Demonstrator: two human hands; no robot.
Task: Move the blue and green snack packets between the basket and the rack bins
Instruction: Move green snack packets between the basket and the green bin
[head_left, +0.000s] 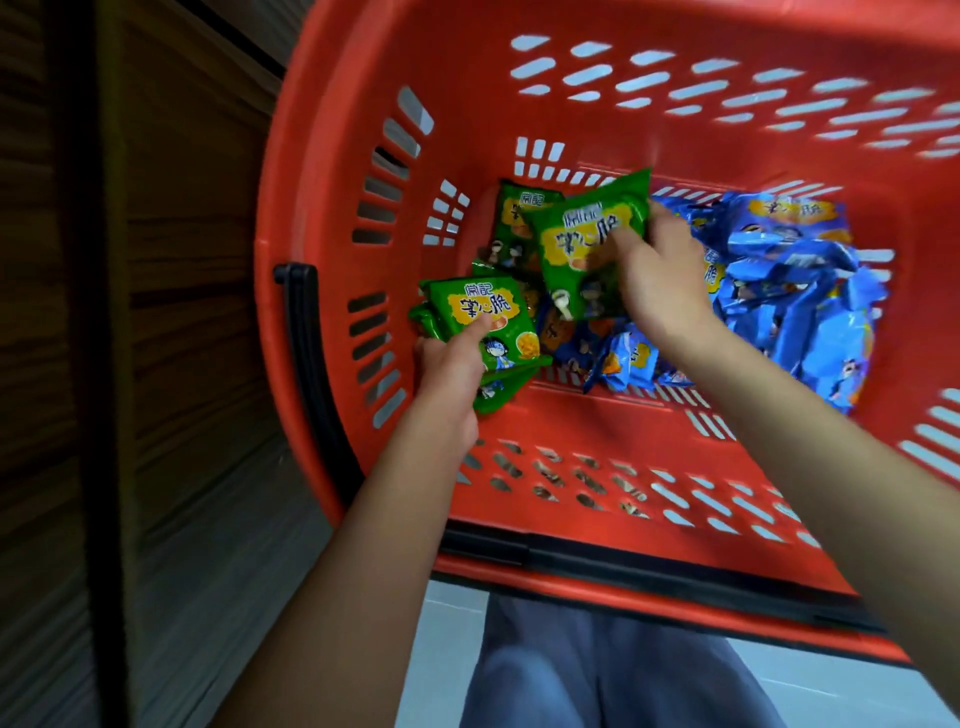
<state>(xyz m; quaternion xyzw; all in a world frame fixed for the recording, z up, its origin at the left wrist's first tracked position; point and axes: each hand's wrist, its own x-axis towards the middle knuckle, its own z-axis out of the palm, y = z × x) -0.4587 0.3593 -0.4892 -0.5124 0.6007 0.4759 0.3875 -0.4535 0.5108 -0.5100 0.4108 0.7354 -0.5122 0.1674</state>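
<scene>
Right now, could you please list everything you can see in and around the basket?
basket: one, red, slotted, fills most of the view
handle: one, black, along the basket's left wall
green stack: at least two packets, green, in the left hand
green packet: one, green, in the right hand
loose green packet: one, green, on the basket floor behind the held ones
blue packets: a pile, count unclear, blue, right of the floor
wooden panel: one, dark brown, left of the basket
trousers: grey, below the basket
left hand: grips the stack
right hand: pinches its packet

Shop: red shopping basket (322, 156), many identical snack packets (789, 260).
</scene>
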